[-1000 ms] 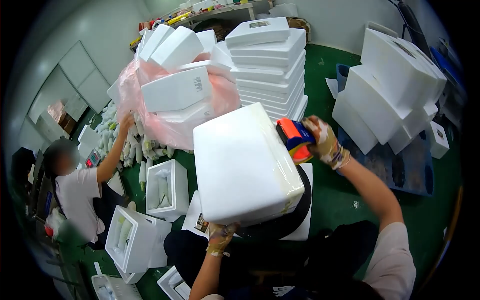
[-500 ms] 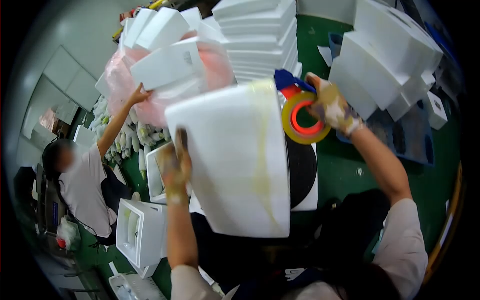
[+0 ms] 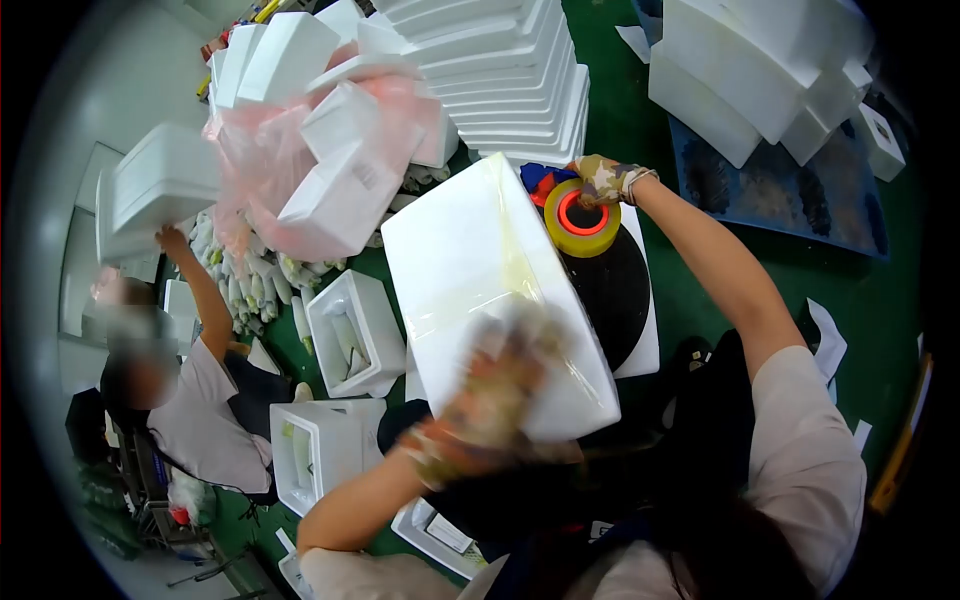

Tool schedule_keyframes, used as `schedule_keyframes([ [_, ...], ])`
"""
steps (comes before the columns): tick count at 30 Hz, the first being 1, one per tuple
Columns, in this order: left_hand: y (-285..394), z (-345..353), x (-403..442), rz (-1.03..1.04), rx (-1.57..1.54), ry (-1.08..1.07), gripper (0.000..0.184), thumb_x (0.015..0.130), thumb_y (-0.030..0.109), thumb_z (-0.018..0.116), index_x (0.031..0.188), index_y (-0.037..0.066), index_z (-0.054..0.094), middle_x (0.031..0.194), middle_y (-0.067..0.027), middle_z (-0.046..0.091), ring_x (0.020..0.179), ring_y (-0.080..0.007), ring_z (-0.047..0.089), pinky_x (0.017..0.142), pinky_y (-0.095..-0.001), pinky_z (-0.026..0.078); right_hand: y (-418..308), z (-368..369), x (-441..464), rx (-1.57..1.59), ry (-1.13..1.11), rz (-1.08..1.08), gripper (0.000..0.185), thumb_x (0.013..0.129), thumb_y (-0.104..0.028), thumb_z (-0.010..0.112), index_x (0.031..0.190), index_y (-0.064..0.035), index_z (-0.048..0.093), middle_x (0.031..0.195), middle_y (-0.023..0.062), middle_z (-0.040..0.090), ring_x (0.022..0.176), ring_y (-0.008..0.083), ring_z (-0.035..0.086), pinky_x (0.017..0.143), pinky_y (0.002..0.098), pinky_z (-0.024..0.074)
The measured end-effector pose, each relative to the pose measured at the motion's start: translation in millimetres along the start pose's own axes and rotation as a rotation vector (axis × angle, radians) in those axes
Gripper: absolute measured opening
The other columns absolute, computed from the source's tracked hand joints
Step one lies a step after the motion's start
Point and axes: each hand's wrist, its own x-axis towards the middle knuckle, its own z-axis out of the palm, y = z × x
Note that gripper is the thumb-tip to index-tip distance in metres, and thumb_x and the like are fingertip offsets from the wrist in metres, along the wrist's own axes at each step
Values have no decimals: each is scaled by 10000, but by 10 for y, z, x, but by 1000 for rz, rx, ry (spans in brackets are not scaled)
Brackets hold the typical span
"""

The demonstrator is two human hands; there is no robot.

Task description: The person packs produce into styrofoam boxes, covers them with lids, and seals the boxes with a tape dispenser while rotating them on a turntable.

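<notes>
Right hand [image 3: 605, 182]: in a patterned glove, fingers closed around the tape dispenser, at the far right corner of the foam box.
Left hand [image 3: 500, 380]: in a patterned glove, blurred, over the near part of the foam box; whether it presses the surface or is held loose cannot be told.
Foam box [image 3: 450, 260]: white, one, set at a slant between the two hands, with clear yellowish tape [image 3: 513, 240] along its upper face.
Tape dispenser [image 3: 540, 178]: blue and red, just beside the far right edge of the foam box.
Tape roll [image 3: 572, 246]: yellow, with an orange-red core, on the dispenser, right of the foam box.
Disc [image 3: 622, 300]: black, round, right of the foam box and partly hidden by it; a white board [image 3: 640, 362] shows beneath.
Open boxes: two, white foam, left of the foam box; the farther one [image 3: 388, 362] holds pale wrapped contents, the nearer one [image 3: 345, 445] contents less clear.
Stack [image 3: 500, 85]: white foam pieces, beyond the foam box.
Pink bag [image 3: 262, 165]: filled with white boxes, beyond and left of the foam box.
Blue tray [image 3: 825, 205]: on the green floor [image 3: 760, 265], well right of the foam box.
Co-worker's hand [image 3: 172, 240]: at the underside of a raised white box [image 3: 165, 180], far left of the foam box.
</notes>
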Motion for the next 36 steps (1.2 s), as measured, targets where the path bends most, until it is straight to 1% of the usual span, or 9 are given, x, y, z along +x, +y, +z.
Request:
schedule_keyframes([
  [2,111,-656,269,125,-727,-136,832,722,429,686,1420,141,337,1494,-140,263,1393,-329,230,1089,-568,219,103,32,60,38,1,-59,686,676,-150,717,1307,-11,485,1042,190,651,858,224,655,744,310,542],
  [7,34,-666,507,152,-754,-180,816,662,394,714,1369,125,408,1437,-119,351,1371,-364,257,1098,-571,153,-13,-6,-420,-119,-157,-105,636,664,-157,718,1247,-9,515,815,123,670,687,222,642,546,331,506],
  [11,161,-721,577,60,-740,-120,729,680,390,699,1313,109,470,1350,-131,432,1361,-374,273,1107,-543,142,779,476,-1158,-47,-213,-393,774,673,-162,728,1376,-64,417,812,124,657,732,222,635,632,322,507],
  [21,361,-525,2056,-174,-543,-64,509,705,336,661,1109,46,556,1069,-211,577,1081,-378,520,1029,-451,305,1101,751,-3470,170,-68,20,688,676,-146,742,1292,21,485,973,212,649,892,334,642,785,333,511],
  [23,137,-138,2476,-251,-548,110,317,698,272,633,917,42,639,890,-201,664,881,-377,636,868,-445,461,1176,752,-3580,152,-1,35,677,692,-150,741,1293,28,485,1090,235,625,986,343,628,841,328,503],
  [25,-252,78,2876,-419,-445,-39,365,754,369,587,957,71,644,956,-172,680,933,-354,646,818,-439,479,1265,839,-3549,100,12,48,671,701,-158,736,1298,19,483,1036,238,634,965,354,623,830,350,503],
  [29,-1225,557,3055,-867,-357,-236,458,809,419,461,1112,143,667,1179,-181,621,1123,-362,579,955,-463,426,1235,812,-3397,118,58,90,673,680,-137,733,1291,6,491,992,239,635,939,373,621,814,361,505],
  [32,-1889,892,2630,-983,-167,-295,404,887,379,419,1164,199,650,1305,-82,561,1197,-304,533,870,-614,403,1402,886,-3226,102,130,16,712,635,-117,744,1289,7,492,989,237,637,936,375,624,805,354,508],
  [36,-2517,1192,1485,-1053,-110,-469,385,895,329,414,1058,124,696,1171,-146,630,1060,-334,611,803,-600,451,1214,768,-3006,109,4,48,767,552,-56,744,1276,14,501,1003,232,639,940,373,627,804,337,511],
])
